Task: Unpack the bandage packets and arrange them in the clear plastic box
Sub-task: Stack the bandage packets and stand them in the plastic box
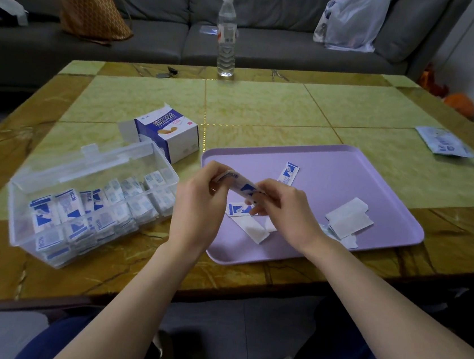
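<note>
**Left hand (201, 196) and right hand (282, 208) both on one bundle (239, 184): spill risk**

Risks:
- Bundle of packets was in the air between the hands, above the tray's (348, 174) near-left part. Grip looked like fingertips only at each end. If either end slipped or the packets fanned out, they'd probably scatter over the tray or off its near edge.
- Box (19, 213) sat left of the left hand with its lid open, already looking close to full, packets standing in rows. Forcing more in could topple a row. Nothing braced the box, so a push might just slide it.
- Empty wrappers (349, 218) lay right of the right hand, and another (253, 230) just below it. Easy to scoop one up with real packets.
- Strays: one packet (288, 172) beyond the right hand, one (236, 210) directly under the hands. Easy to miss.
- Opened carton (170, 134) stood beyond the left hand. Couldn't tell if anything was left inside.

Pose:
- Forearms converged from the near side, wrists roughly level, both clear of the tray.
- Left hand had its back to camera and fingers curled round the bundle's left end.
- Right hand's fingers were curled and pinching the right end.
- Neither hand was free.
</note>
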`<state>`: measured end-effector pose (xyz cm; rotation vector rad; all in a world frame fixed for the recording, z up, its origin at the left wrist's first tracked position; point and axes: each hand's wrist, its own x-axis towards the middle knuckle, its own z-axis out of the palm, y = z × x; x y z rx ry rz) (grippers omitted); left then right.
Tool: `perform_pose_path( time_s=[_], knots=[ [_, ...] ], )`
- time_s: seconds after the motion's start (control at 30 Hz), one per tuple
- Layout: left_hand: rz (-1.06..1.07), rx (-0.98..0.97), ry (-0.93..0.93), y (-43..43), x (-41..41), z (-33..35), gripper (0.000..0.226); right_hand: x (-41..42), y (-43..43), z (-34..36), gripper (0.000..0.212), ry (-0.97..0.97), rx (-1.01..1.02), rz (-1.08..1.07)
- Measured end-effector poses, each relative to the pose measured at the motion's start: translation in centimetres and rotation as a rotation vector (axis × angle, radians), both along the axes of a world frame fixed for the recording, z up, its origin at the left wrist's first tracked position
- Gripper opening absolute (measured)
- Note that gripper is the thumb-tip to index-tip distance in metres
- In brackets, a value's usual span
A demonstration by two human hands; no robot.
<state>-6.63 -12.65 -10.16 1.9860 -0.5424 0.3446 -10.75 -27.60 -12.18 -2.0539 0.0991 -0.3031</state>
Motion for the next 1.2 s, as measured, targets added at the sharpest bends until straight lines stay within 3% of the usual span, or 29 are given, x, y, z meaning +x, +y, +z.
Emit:
perform_pose_path(
  time_s=[0.2, 0.6, 0.87, 1.0, 1.1, 1.2],
  knots=[
    [0.051, 0.027, 0.002, 1.7, -0.3, 0.9, 0.014, -0.2, 1.2, 0.6, 0.011, 0.033, 0.076, 0.034],
    [0.053, -0.035, -0.055, 7.7, 0.0, 2.8, 0.022, 1.4, 8.0, 4.9, 0.012, -0.224, -0.236, 0.117],
    [0.202, -0.061, -0.089, 13.3, 1.0, 3.2, 0.016, 4.3, 13.6, 7.9, 0.012, -0.166, -0.229, 0.227],
    [0.415, 0.082, -0.041, 16.4, 1.5, 3.1, 0.027, 7.3, 15.5, 7.7, 0.02, -0.086, -0.269, 0.191],
    [0.552, 0.279, 0.104, 18.5, 1.7, 2.5, 0.039, 9.0, 16.8, 7.0, 0.029, 0.081, -0.317, 0.196],
    [0.591, 0.394, 0.288, 19.6, 1.6, 2.1, 0.046, 10.4, 18.0, 6.2, 0.021, 0.212, -0.312, 0.205]
  ],
)
